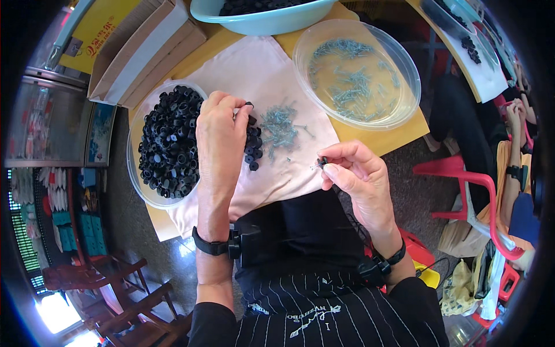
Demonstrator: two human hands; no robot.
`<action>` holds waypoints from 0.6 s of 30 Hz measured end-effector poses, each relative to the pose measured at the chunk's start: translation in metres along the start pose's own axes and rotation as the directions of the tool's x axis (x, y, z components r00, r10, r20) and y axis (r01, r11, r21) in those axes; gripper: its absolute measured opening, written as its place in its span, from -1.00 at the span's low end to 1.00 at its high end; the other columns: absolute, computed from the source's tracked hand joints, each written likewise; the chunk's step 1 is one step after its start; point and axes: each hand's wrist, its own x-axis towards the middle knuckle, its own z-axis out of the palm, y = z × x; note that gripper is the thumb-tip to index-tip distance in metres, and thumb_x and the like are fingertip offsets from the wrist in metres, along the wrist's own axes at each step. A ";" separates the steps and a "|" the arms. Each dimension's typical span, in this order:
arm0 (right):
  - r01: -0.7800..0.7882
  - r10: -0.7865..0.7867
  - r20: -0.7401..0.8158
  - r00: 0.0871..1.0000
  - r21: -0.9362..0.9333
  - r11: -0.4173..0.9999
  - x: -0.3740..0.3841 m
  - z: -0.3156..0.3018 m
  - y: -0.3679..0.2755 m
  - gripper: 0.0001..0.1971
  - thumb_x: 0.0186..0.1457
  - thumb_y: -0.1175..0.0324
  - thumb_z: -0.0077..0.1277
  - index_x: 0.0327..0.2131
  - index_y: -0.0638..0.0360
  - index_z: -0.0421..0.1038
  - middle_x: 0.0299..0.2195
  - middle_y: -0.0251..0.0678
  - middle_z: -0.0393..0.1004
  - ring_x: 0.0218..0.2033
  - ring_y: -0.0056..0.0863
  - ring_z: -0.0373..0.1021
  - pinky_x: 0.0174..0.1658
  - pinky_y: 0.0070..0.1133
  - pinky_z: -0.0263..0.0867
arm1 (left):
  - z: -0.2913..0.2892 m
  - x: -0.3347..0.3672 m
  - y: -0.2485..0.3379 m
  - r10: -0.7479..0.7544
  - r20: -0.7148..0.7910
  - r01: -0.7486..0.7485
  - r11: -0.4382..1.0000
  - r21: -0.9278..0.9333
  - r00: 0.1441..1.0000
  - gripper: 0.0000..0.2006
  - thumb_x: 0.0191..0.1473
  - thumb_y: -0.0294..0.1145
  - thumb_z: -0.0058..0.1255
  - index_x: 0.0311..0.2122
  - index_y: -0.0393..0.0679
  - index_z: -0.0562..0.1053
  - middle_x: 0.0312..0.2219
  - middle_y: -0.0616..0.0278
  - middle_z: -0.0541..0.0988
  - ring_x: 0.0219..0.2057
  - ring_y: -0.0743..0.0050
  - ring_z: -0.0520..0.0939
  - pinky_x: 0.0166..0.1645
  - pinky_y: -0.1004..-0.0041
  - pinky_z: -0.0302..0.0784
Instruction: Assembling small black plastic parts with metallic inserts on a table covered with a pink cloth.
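My right hand [364, 176] pinches a small black plastic cap [322, 162] between thumb and fingertips, over the cloth's right edge. A thin pale screw seems to stick out from it toward the left. Fingers bent and closed, my left hand [221, 130] has its tips on another black cap [249, 106] above the cloth. Just below it, several loose black caps [252, 147] lie in a short row. Beside them is a loose pile of silvery screws [280, 128]. A round clear tub heaped with black caps [170, 141] stands left of my left hand.
A round clear tray [411, 95] with scattered screws stands at the right of the yellow table [399, 139]. Behind the pale pink cloth [254, 63] is a light blue basin [260, 24]. A cardboard box [144, 55] sits far left. At right are a red stool [485, 182] and another person's arm [511, 185].
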 end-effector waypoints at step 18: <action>0.356 -0.284 0.227 0.931 -0.409 0.840 0.005 0.034 0.016 -0.84 0.01 0.58 0.05 -0.26 0.29 0.44 -0.08 -0.13 0.42 -0.16 -0.51 0.44 -0.11 -0.60 0.38 | -0.006 -0.094 0.014 -0.203 0.228 0.270 0.211 -0.940 0.952 -0.79 0.11 -0.53 0.03 -0.14 -0.33 0.42 -0.27 0.13 0.56 -0.28 0.49 0.60 -0.13 0.48 0.57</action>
